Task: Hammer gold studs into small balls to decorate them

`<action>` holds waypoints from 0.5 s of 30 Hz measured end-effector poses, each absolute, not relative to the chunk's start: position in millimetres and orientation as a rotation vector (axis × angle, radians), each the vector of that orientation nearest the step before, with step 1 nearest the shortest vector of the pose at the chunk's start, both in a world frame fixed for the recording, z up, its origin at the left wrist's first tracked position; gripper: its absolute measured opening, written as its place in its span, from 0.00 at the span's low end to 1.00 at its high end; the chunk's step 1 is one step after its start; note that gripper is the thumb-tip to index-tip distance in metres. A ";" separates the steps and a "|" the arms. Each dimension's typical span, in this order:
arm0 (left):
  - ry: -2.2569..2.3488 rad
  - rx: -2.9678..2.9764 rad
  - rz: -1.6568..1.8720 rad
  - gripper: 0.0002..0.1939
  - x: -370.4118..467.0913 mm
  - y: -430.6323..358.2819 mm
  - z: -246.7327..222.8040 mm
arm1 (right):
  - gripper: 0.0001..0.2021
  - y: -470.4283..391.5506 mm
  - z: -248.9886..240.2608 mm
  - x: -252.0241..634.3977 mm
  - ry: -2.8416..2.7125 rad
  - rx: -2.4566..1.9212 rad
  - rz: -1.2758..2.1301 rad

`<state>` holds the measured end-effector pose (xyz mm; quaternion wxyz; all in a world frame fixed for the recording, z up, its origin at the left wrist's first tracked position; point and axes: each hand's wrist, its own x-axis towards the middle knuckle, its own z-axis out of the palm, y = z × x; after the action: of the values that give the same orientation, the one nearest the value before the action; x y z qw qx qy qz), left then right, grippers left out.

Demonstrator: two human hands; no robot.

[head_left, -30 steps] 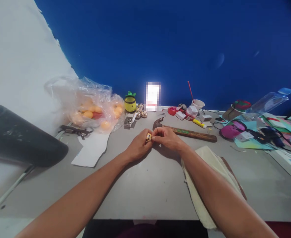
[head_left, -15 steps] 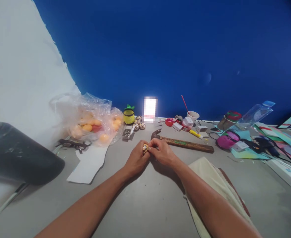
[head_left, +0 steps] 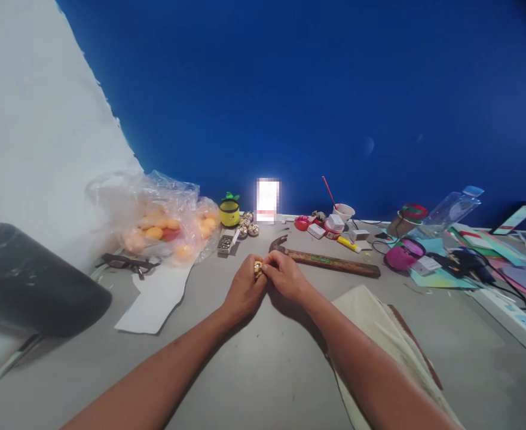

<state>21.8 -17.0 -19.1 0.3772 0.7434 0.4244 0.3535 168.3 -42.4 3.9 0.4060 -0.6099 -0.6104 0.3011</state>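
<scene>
My left hand [head_left: 244, 289] is curled round a small orange-yellow ball [head_left: 258, 269] with shiny metallic spots, most of it hidden by the fingers. My right hand [head_left: 289, 278] is closed in a pinch against the ball's right side; whatever its fingertips hold is too small to make out. Just beyond the hands lies a claw hammer [head_left: 332, 262] with a wooden handle, its head to the left. A small open box [head_left: 225, 245] of shiny bits stands behind my left hand, near several shiny gold balls [head_left: 253, 230].
At the left are a clear bag [head_left: 155, 209] of orange balls, a dark cylinder [head_left: 43, 280], glasses [head_left: 126, 263] and white paper [head_left: 153, 307]. A pale cloth [head_left: 361, 322] lies under my right forearm. Farther right are a pink pouch [head_left: 404, 255], a plastic bottle [head_left: 453, 209] and a power strip [head_left: 514, 319].
The whole view has shifted slightly, so things appear a little farther left. Both hands keep the same grasp around the ball, with only slight finger movement.
</scene>
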 end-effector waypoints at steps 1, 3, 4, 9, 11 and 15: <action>1.074 1.903 0.905 0.06 21.6 -17.0 -19.1 | 0.05 -42.4 4.4 169.2 -1.536 -1.525 0.793; 1.050 1.907 0.905 0.06 20.9 -17.1 -18.8 | 0.06 -42.6 5.0 171.4 -1.528 -1.500 0.847; 1.042 1.908 0.904 0.06 20.5 -17.2 -18.5 | 0.05 -42.7 4.9 172.4 -1.522 -1.489 0.863; 1.012 1.873 0.856 0.07 17.7 -17.9 -13.5 | 0.04 -41.4 -1.0 174.7 -1.374 -1.398 1.024; 0.987 1.840 0.844 0.08 16.0 -18.1 -10.7 | 0.05 -39.3 -4.6 175.0 -1.253 -1.348 1.116; 0.911 1.776 0.844 0.11 12.1 -16.5 -7.8 | 0.08 -35.1 -9.5 178.6 -1.187 -1.350 1.019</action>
<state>12.1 -16.5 -7.8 0.4683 0.7242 0.3715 0.3440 178.6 -35.1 -9.5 0.5121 -0.5613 -0.4933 0.4235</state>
